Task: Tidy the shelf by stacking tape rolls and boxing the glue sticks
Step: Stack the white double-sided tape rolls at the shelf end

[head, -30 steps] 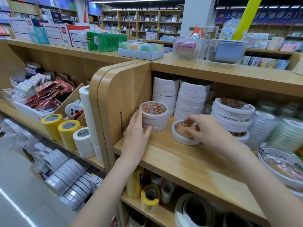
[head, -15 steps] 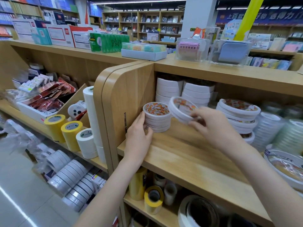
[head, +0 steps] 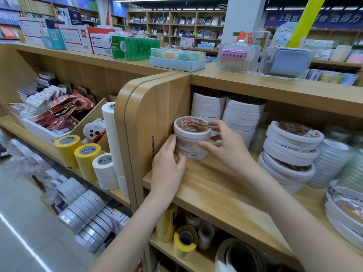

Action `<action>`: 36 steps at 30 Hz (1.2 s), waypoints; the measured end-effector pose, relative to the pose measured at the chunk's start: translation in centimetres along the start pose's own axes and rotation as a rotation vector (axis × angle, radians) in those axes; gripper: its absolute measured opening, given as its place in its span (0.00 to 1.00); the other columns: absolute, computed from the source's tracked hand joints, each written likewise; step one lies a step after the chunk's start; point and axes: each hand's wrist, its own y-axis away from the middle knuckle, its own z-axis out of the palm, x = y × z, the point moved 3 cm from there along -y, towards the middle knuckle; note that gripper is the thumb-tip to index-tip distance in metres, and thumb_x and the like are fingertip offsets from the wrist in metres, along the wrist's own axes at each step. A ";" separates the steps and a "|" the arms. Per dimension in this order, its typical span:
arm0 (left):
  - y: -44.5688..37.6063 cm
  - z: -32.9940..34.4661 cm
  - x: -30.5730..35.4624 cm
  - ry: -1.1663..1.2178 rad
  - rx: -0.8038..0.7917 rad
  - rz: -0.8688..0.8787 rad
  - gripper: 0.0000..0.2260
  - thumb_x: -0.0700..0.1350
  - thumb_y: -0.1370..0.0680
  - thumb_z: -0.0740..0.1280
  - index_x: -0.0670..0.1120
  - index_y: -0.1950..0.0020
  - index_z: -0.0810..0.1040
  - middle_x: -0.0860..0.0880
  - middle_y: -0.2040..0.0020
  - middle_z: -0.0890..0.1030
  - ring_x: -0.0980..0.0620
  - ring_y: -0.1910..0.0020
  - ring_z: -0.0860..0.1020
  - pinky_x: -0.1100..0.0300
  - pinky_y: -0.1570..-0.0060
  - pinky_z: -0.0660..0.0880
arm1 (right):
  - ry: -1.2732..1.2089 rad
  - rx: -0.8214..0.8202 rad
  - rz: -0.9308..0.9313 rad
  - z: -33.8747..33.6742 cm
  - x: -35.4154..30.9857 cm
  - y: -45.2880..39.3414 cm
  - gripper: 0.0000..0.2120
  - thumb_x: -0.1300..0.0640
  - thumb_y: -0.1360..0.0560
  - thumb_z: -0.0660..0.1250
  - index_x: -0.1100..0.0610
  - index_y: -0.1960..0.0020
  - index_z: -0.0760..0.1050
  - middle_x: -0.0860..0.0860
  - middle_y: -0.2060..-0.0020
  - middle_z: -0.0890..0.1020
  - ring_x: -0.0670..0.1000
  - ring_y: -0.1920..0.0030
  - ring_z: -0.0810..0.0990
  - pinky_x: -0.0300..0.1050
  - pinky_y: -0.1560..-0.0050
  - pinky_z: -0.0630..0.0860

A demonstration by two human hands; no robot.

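A short stack of white tape rolls stands at the left end of the wooden shelf board, against the side panel. Its top roll has a red-and-orange printed core. My left hand cups the stack's lower left side, fingers on the side and thumb at the front base. My right hand holds the stack from the right, with the forefinger on the top roll's rim and the thumb on the front. No glue sticks are in view.
Two taller stacks of plain white rolls stand behind. To the right sit a leaning stack of printed rolls, clear rolls and wide rolls. Yellow tape rolls stand on the left unit.
My right hand lifted a loose printed roll from the shelf board, carried it left and set it on top of the stack. My left hand stayed at the stack's side.
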 end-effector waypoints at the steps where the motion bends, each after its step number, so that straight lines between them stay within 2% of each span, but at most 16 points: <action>1: 0.0 0.0 -0.1 0.010 0.003 -0.016 0.24 0.37 0.24 0.64 0.42 0.28 0.65 0.48 0.31 0.70 0.53 0.33 0.70 0.54 0.34 0.68 | -0.035 0.028 0.022 0.1 0.1 -0.1 0.26 0.52 0.30 0.72 0.56 0.35 0.67 0.48 0.44 0.75 0.46 0.52 0.75 0.33 0.54 0.68; 4: -0.1 0.1 -0.1 -0.008 -0.042 -0.007 0.26 0.37 0.24 0.64 0.42 0.27 0.62 0.47 0.28 0.66 0.54 0.30 0.65 0.53 0.32 0.66 | -0.096 0.101 0.057 0.1 0.5 -0.5 0.23 0.53 0.30 0.71 0.56 0.37 0.69 0.50 0.43 0.77 0.45 0.55 0.76 0.34 0.55 0.68; 7: -0.2 0.2 0.0 -0.031 -0.085 -0.007 0.27 0.37 0.24 0.64 0.42 0.26 0.60 0.48 0.27 0.64 0.54 0.29 0.64 0.54 0.31 0.65 | -0.133 0.072 0.071 0.3 1.0 -0.8 0.24 0.54 0.29 0.71 0.56 0.36 0.68 0.49 0.41 0.76 0.40 0.59 0.74 0.33 0.55 0.67; 10: -0.1 0.3 0.0 -0.053 -0.105 -0.011 0.28 0.38 0.24 0.64 0.44 0.25 0.58 0.49 0.27 0.64 0.54 0.30 0.65 0.55 0.31 0.64 | -0.247 0.000 0.081 1.1 1.5 -0.8 0.30 0.57 0.31 0.73 0.58 0.33 0.64 0.51 0.38 0.75 0.39 0.58 0.75 0.39 0.48 0.73; 13: 0.0 0.1 0.1 -0.056 -0.036 -0.040 0.25 0.38 0.24 0.63 0.45 0.27 0.64 0.46 0.36 0.76 0.52 0.38 0.75 0.60 0.36 0.68 | -0.281 -0.056 0.085 1.8 2.0 -0.5 0.34 0.61 0.33 0.74 0.58 0.31 0.62 0.49 0.37 0.73 0.41 0.52 0.76 0.45 0.41 0.74; 15: -0.1 -0.1 0.0 -0.056 -0.006 -0.065 0.23 0.36 0.25 0.62 0.44 0.30 0.68 0.44 0.45 0.82 0.51 0.46 0.79 0.66 0.44 0.69 | -0.305 -0.062 0.096 2.0 2.3 -0.5 0.32 0.63 0.32 0.73 0.58 0.32 0.64 0.50 0.39 0.74 0.43 0.51 0.77 0.43 0.41 0.73; 17: -0.2 -0.2 -0.2 -0.047 -0.024 -0.081 0.23 0.35 0.26 0.62 0.45 0.30 0.69 0.43 0.49 0.83 0.50 0.49 0.80 0.71 0.49 0.67 | -0.307 -0.056 0.102 2.0 2.7 -0.4 0.30 0.62 0.32 0.73 0.57 0.33 0.66 0.48 0.41 0.74 0.43 0.47 0.76 0.41 0.40 0.72; 20: -0.2 -0.1 -0.3 -0.038 -0.064 -0.089 0.25 0.34 0.25 0.61 0.45 0.29 0.67 0.44 0.47 0.82 0.50 0.47 0.80 0.71 0.46 0.66 | -0.257 -0.046 0.105 2.6 3.4 -0.4 0.32 0.58 0.32 0.74 0.55 0.32 0.65 0.45 0.40 0.73 0.47 0.39 0.72 0.50 0.35 0.69; 22: -0.3 -0.1 -0.3 -0.043 -0.088 -0.080 0.26 0.34 0.25 0.60 0.46 0.27 0.64 0.44 0.45 0.81 0.49 0.45 0.79 0.67 0.43 0.67 | -0.265 -0.033 0.107 2.9 3.5 -0.3 0.33 0.59 0.32 0.74 0.57 0.31 0.64 0.47 0.38 0.73 0.46 0.39 0.72 0.52 0.35 0.69; 25: -0.3 -0.1 -0.2 -0.062 -0.115 -0.077 0.28 0.34 0.24 0.58 0.49 0.25 0.59 0.44 0.42 0.79 0.48 0.43 0.77 0.69 0.46 0.65 | -0.229 -0.015 0.097 3.4 3.4 -0.1 0.34 0.59 0.33 0.74 0.55 0.31 0.62 0.45 0.42 0.75 0.49 0.38 0.74 0.54 0.36 0.70; 28: -0.3 -0.1 -0.3 -0.064 -0.152 -0.077 0.29 0.35 0.24 0.59 0.48 0.24 0.56 0.43 0.41 0.78 0.48 0.44 0.76 0.68 0.49 0.66 | -0.219 0.004 0.104 3.9 3.3 0.4 0.38 0.54 0.35 0.73 0.51 0.30 0.59 0.45 0.43 0.76 0.52 0.40 0.76 0.56 0.39 0.72; 29: -0.4 0.0 -0.3 -0.066 -0.165 -0.077 0.30 0.35 0.24 0.59 0.48 0.24 0.55 0.43 0.41 0.78 0.48 0.44 0.76 0.68 0.49 0.66 | -0.220 0.017 0.102 4.0 3.4 0.5 0.38 0.53 0.36 0.74 0.50 0.30 0.59 0.44 0.42 0.76 0.51 0.40 0.76 0.54 0.39 0.72; 31: -0.4 0.2 -0.2 -0.091 -0.192 -0.074 0.30 0.36 0.24 0.59 0.48 0.23 0.53 0.42 0.44 0.79 0.47 0.47 0.76 0.65 0.51 0.67 | -0.244 0.028 0.106 3.8 3.3 0.6 0.37 0.57 0.34 0.75 0.50 0.30 0.61 0.41 0.44 0.72 0.48 0.41 0.76 0.46 0.39 0.71; 33: -0.2 0.2 0.1 -0.108 -0.188 -0.065 0.31 0.37 0.24 0.60 0.47 0.24 0.52 0.42 0.44 0.78 0.47 0.47 0.75 0.64 0.52 0.67 | -0.255 0.015 0.124 3.4 3.1 0.8 0.36 0.58 0.33 0.75 0.50 0.31 0.61 0.41 0.45 0.70 0.46 0.44 0.76 0.37 0.45 0.69; 36: 0.1 -0.1 0.3 -0.033 -0.103 -0.053 0.30 0.35 0.24 0.61 0.47 0.24 0.55 0.46 0.33 0.72 0.49 0.36 0.71 0.59 0.37 0.67 | -0.303 0.009 0.129 3.1 2.7 0.8 0.32 0.54 0.31 0.73 0.51 0.31 0.61 0.43 0.43 0.73 0.45 0.43 0.75 0.35 0.46 0.67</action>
